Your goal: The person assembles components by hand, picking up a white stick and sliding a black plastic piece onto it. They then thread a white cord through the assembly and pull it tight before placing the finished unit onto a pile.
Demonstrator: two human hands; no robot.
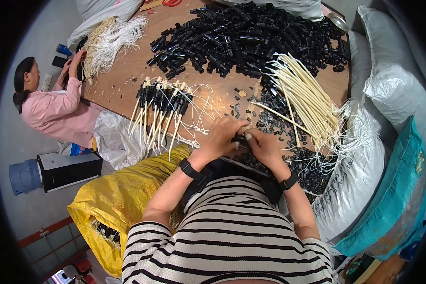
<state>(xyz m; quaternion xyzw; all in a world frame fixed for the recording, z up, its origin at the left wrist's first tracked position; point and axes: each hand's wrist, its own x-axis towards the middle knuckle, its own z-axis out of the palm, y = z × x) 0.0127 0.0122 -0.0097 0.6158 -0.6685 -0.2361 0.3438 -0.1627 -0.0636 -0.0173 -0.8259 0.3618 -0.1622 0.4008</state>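
My left hand (221, 138) and my right hand (265, 149) meet at the table's near edge, fingers closed and fingertips together. Whatever they pinch is small and mostly covered by the fingers, so I cannot make it out. Just beyond them, small dark plastic pieces (270, 111) lie scattered over the brown table (120, 92). To the right rests a bundle of cream-coloured sticks (304, 94) with white cords (338, 146) trailing from their near ends. On the left, a row of cream sticks fitted with black sleeves (162, 106) lies near the edge, thin white strings looping from it.
A large heap of black plastic tubes (251, 40) covers the table's far side. Another person in a pink top (57, 106) works at the left beside white cords (113, 45). A yellow sack (123, 199) stands left of me; white sacks (355, 184) and a teal sack (388, 199) crowd the right.
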